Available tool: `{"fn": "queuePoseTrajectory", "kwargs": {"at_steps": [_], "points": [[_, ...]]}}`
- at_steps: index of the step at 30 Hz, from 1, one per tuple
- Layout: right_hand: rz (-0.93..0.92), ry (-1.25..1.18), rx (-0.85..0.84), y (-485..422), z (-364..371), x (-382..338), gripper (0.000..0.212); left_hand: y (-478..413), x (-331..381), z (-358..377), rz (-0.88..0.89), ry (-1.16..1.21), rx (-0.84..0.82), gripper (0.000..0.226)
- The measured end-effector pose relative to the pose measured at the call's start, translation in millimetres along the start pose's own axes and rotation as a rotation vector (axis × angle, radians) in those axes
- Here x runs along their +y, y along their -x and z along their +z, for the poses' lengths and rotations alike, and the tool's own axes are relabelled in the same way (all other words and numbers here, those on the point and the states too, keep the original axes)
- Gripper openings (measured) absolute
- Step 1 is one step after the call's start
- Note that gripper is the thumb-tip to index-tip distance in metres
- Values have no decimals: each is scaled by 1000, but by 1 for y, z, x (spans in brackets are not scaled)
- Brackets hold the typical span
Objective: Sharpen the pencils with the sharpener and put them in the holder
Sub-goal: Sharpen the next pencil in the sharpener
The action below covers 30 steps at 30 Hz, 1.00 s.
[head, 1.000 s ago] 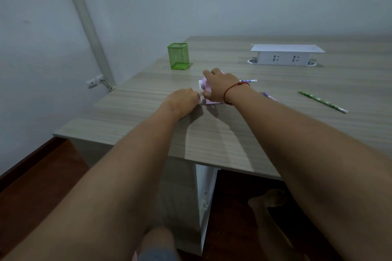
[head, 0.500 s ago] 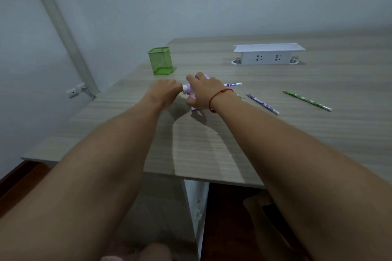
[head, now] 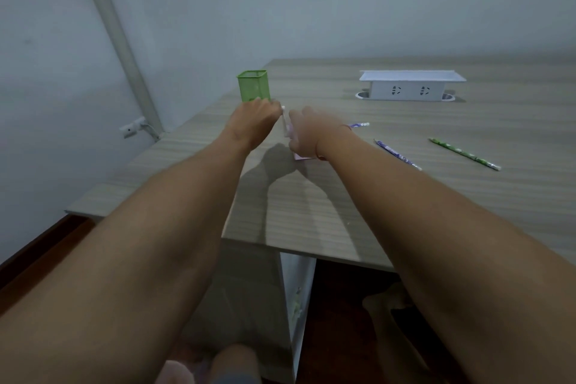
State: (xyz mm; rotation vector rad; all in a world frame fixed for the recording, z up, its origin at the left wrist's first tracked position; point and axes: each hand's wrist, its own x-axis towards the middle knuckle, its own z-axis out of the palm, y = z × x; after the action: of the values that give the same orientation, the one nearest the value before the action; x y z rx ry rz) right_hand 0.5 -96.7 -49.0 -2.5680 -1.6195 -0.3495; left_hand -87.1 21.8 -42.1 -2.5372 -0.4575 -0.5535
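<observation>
At the far left the green holder [head: 253, 86] stands empty on the desk [head: 311, 212]. Just near it, the left hand [head: 254, 121] is closed on the white crank [head: 284, 121]. The pink sharpener [head: 300, 156] is clamped under the right hand [head: 307, 134]; being light, it is best pinned down. Rightward, a purple pencil [head: 397, 154] and a green pencil [head: 464, 153] lie loose, thin and rigid, best taken mid-shaft.

Wood-grain desk [head: 311, 212] — green holder [head: 253, 86], socket box [head: 408, 90], pencils [head: 397, 154]
</observation>
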Motion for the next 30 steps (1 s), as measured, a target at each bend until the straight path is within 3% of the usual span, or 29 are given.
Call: {"fn": "queuePoseTrajectory", "kwargs": {"at_steps": [5, 10, 14, 20, 26, 30], "points": [[16, -35, -36, -2, 1, -2, 62, 11, 11, -16, -45, 7, 6, 32], [16, -182, 38, 8, -2, 5, 62, 12, 19, -30, -108, -7, -71, 28], [24, -112, 30, 9, 0, 2, 51, 13, 17, -29, -96, -15, -72, 30], [2, -37, 42, 6, 0, 2, 51, 17, 19, -28, -101, 39, -47, 32], [39, -31, 55, 2, 0, -3, 48, 48, 27, -18, -70, 214, -1, 27], [29, -26, 57, 3, 1, -3, 48, 56, 38, -5, -80, 269, -113, 25]]}}
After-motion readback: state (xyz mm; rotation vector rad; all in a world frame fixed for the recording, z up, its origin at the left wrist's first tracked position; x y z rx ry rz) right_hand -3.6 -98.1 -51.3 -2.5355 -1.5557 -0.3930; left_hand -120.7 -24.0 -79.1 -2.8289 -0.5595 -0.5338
